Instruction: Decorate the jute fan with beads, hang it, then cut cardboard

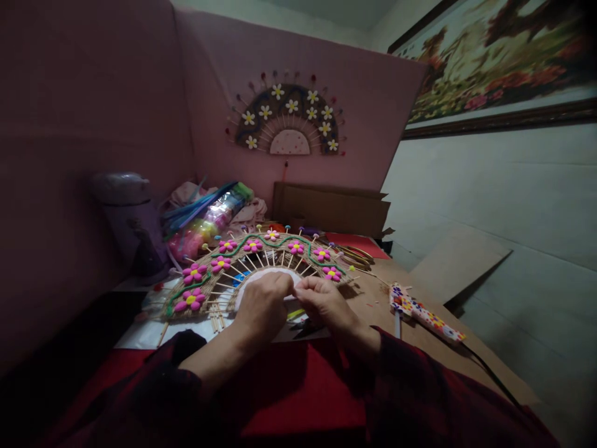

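- bare tabletop (368, 298) is lying open between the fan-shaped craft (261, 264) and the glue gun (422, 311).
- a purple flask (130, 224) and a packet of coloured bits (209, 221) are crowding the left side.
- cardboard (329, 208) is blocking the back.

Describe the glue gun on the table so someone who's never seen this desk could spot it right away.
Start at the fan-shaped craft with pink flowers under both hands. Look to its right, past the right hand, on the bare brown tabletop. The glue gun lies there alone, white with small coloured flower prints, a black cord trailing from it.
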A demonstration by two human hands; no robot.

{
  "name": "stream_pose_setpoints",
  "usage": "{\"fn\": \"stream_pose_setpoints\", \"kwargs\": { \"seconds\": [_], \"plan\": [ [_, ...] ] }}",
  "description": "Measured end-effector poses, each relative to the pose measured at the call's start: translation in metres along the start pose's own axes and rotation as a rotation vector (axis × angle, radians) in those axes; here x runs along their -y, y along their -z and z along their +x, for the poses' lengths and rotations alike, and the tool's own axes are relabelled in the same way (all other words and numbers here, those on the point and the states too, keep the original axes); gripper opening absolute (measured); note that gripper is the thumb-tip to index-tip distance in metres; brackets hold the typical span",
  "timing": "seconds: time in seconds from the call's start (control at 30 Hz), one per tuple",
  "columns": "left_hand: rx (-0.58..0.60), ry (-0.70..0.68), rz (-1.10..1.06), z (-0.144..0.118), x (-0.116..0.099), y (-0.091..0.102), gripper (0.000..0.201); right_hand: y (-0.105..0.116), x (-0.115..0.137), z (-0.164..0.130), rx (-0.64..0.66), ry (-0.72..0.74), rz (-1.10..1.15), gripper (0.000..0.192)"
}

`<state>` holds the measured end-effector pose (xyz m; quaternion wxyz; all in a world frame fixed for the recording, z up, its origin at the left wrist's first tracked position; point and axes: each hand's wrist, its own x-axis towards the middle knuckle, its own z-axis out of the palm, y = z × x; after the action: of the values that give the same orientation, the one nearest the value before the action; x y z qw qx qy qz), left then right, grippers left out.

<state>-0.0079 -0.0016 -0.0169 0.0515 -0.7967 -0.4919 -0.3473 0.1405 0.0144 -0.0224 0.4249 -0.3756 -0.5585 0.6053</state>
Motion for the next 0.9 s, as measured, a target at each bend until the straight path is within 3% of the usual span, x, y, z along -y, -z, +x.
{"fn": "stream_pose_setpoints", "kwargs": {
  "seconds": [0.07, 0.13, 0.27, 0.37, 0.8, 0.9],
  "plan": [
    [0.017, -0.014, 0.012, 0.000, -0.001, 0.000, 0.011, -0.001, 0.000, -0.001, -0.032, 0.059, -0.047, 0.025],
    [-0.009, 0.064, -0.172, 0.002, -0.002, 0.000, 0.013, -0.002, 0.001, -0.002, -0.019, 0.056, -0.004, 0.025],
    [0.005, 0.459, -0.841, 0.007, -0.005, 0.000, 0.011, -0.001, 0.004, -0.001, 0.042, 0.010, 0.189, 0.027],
    [0.037, 0.627, -1.113, 0.010, -0.008, -0.001, 0.017, 0.001, 0.006, 0.000, 0.080, -0.005, 0.258, 0.027],
    [0.052, 0.636, -1.278, 0.010, -0.005, -0.003, 0.027, -0.001, 0.007, -0.001, 0.037, 0.013, 0.179, 0.032],
    [0.067, 0.616, -1.191, 0.010, -0.003, -0.003, 0.022, -0.001, 0.008, -0.002, 0.043, 0.009, 0.157, 0.031]
  ]
}}
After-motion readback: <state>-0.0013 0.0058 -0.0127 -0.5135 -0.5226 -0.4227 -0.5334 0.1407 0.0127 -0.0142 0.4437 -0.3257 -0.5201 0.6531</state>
